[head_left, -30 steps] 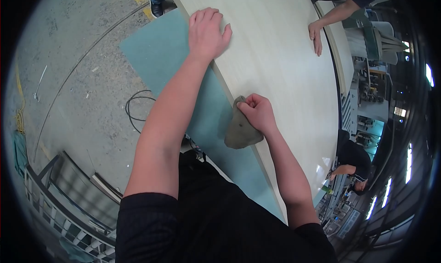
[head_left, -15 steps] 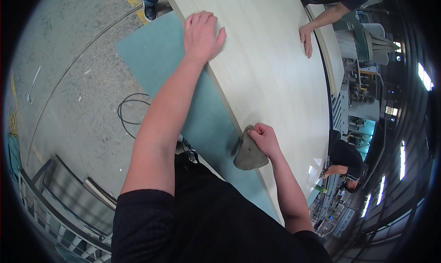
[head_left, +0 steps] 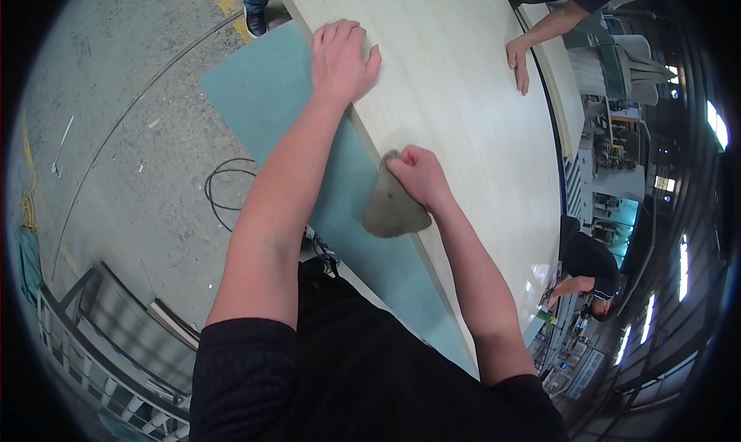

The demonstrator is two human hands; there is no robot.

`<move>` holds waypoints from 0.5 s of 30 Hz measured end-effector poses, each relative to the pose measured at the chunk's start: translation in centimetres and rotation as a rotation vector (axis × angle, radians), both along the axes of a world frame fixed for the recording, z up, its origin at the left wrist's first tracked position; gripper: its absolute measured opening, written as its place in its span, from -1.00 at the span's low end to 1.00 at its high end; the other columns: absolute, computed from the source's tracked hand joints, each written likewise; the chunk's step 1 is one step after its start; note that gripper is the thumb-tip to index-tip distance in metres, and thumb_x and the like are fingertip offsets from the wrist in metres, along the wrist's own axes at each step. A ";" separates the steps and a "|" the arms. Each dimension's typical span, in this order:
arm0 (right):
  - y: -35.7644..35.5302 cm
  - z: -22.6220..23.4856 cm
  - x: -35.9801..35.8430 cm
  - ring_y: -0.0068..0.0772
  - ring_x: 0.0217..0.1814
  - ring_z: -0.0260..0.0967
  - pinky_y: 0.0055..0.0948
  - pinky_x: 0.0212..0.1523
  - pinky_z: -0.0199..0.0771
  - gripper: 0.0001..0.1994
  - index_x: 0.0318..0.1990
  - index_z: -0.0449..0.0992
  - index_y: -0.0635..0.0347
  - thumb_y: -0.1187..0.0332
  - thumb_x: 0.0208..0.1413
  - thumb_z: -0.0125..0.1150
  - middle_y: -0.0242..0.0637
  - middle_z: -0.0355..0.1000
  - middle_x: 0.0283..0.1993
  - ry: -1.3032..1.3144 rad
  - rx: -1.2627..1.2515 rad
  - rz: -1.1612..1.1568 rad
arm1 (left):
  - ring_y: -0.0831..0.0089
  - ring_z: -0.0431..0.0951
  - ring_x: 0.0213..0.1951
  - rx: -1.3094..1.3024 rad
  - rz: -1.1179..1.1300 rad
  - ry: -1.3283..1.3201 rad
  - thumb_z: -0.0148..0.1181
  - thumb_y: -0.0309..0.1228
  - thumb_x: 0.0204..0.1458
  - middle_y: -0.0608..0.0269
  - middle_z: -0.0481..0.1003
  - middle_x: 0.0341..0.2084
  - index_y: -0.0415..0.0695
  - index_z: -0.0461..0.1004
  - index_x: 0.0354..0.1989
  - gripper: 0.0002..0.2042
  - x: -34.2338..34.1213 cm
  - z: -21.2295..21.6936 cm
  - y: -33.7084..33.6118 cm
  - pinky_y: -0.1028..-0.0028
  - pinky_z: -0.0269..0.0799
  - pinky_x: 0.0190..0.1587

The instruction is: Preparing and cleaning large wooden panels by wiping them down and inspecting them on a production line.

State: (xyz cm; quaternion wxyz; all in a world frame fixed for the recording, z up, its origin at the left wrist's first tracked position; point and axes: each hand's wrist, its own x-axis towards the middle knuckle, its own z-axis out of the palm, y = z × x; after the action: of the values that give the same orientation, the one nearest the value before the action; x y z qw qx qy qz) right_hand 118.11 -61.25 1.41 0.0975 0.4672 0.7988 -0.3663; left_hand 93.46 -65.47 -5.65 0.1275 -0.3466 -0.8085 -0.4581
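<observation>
A long, pale wood-grain panel (head_left: 455,133) lies in front of me, its near edge running from upper left to lower right. On its far left part my left hand (head_left: 340,60) rests flat, fingers stretched, thumb apart. My right hand (head_left: 421,176) is closed on the upper end of a grey-green cloth (head_left: 395,203) at the near edge. The cloth hangs down over that edge in a rough triangle. Which of my right fingers touch the panel I cannot tell.
Below the panel spreads a green tabletop (head_left: 255,94). Across from me another person's hand (head_left: 519,64) lies on the panel's far side. A second person (head_left: 590,264) stands at the right. Someone's shoe (head_left: 255,23), a black cable (head_left: 220,187) and a metal rack (head_left: 100,349) are on the left.
My right hand has slid away from me and a little left along the panel's near edge, carrying the cloth. My left hand stays in place.
</observation>
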 end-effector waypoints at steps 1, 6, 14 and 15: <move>-0.5 0.4 0.7 -0.64 -0.43 0.24 -0.43 -0.38 0.34 -0.67 -0.48 0.45 0.20 0.26 0.21 0.43 -0.49 0.38 -0.53 -0.040 0.030 0.042 | 0.22 0.46 0.25 -0.008 0.003 -0.001 0.34 -0.21 0.11 0.17 0.57 0.11 -0.20 0.64 -0.03 -0.64 -0.1 -0.1 -0.2 0.16 0.18 0.46; -1.4 2.2 8.1 -0.61 -0.43 0.21 -0.40 -0.38 0.33 -0.65 -0.50 0.40 0.20 0.26 0.20 0.42 -0.47 0.33 -0.54 -0.057 -0.008 -0.029 | 0.21 0.45 0.26 -0.004 0.003 -0.015 0.34 -0.21 0.12 0.16 0.56 0.10 -0.20 0.64 -0.03 -0.65 0.3 0.7 0.1 0.17 0.17 0.47; -0.5 1.2 -0.8 -0.56 -0.44 0.19 -0.35 -0.38 0.32 -0.61 -0.50 0.36 0.24 0.22 0.18 0.42 -0.39 0.30 -0.55 0.054 0.065 0.041 | 0.21 0.46 0.25 0.018 0.002 0.002 0.36 -0.22 0.10 0.12 0.57 0.07 -0.21 0.63 -0.05 -0.65 0.2 1.2 -0.4 0.15 0.18 0.46; 0.0 0.7 -2.3 -0.54 -0.44 0.23 -0.34 -0.37 0.35 -0.62 -0.49 0.40 0.25 0.20 0.16 0.42 -0.36 0.34 -0.55 0.074 0.102 0.081 | 0.20 0.47 0.24 0.027 0.000 0.002 0.37 -0.23 0.09 0.12 0.57 0.06 -0.21 0.63 -0.05 -0.65 0.3 1.3 -0.2 0.15 0.19 0.44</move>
State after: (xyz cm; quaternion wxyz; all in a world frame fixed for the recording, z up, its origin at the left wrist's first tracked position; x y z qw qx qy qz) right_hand 115.80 -61.27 2.10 0.0587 0.4250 0.8377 -0.3378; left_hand 93.74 -65.70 -4.35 0.1329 -0.3452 -0.8021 -0.4689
